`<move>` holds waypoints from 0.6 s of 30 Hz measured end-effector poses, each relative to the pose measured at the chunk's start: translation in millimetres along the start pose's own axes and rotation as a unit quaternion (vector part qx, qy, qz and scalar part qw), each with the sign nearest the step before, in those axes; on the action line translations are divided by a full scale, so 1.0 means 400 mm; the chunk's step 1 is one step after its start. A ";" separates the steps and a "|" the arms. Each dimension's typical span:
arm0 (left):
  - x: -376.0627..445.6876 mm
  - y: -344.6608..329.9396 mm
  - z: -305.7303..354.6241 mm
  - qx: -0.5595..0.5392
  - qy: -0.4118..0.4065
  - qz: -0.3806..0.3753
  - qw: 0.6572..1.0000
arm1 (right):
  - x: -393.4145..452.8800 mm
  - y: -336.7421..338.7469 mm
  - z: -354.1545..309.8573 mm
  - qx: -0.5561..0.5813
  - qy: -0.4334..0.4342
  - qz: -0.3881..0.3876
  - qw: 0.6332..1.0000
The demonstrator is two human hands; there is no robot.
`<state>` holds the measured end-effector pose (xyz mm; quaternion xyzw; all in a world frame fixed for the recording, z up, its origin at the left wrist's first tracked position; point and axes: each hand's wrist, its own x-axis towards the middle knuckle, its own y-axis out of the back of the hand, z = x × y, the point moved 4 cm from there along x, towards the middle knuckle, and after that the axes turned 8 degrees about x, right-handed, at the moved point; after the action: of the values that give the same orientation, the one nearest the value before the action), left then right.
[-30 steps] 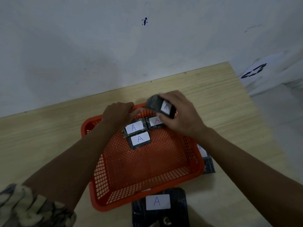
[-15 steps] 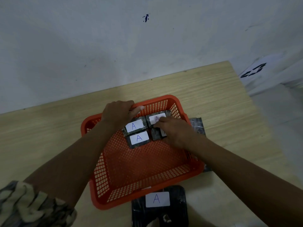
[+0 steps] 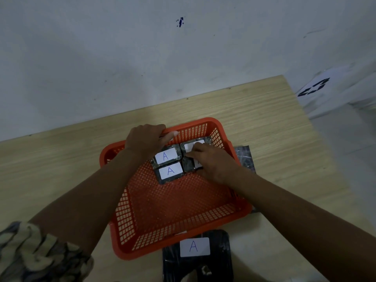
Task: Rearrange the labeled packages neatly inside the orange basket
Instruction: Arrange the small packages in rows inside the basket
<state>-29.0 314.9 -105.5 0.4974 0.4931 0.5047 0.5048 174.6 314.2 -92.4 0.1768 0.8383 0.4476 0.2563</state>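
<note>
Packages (image 3: pixel 170 170), dark-wrapped with white "A" labels, under flat right hand (image 3: pixel 211 161); left hand (image 3: pixel 145 139) grips basket (image 3: pixel 179 202) rim.

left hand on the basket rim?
Yes, the left hand grips the far rim of the orange basket, thumb hooked over the edge.

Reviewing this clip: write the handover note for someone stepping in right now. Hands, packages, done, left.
Left hand: gripping the far rim of the orange basket, steadying it.
Right hand: resting on the two right-side packages; cannot tell whether it grips one.
Packages: four in the basket's far end, two by two; the left pair show A labels.
Done: those four placed.
Left: a large A package on the table near you, and a dark package right of the basket.
</note>
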 end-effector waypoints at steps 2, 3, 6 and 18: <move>-0.005 0.001 0.003 -0.012 -0.004 0.002 1.000 | -0.010 0.001 0.007 -0.009 -0.004 -0.003 1.000; -0.011 0.002 0.005 -0.026 -0.006 0.004 1.000 | -0.017 0.003 0.008 -0.011 -0.004 0.004 1.000; -0.044 0.017 0.009 -0.049 0.002 0.025 0.999 | -0.052 0.013 0.000 -0.004 0.018 0.051 0.999; -0.442 0.097 0.191 -0.128 -0.030 -0.048 0.990 | -0.312 -0.025 -0.111 0.062 0.066 0.229 0.969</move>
<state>46.0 137.5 -65.9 0.4196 0.4326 0.5232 0.6026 248.4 214.0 -46.2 0.3496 0.8168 0.4519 0.0798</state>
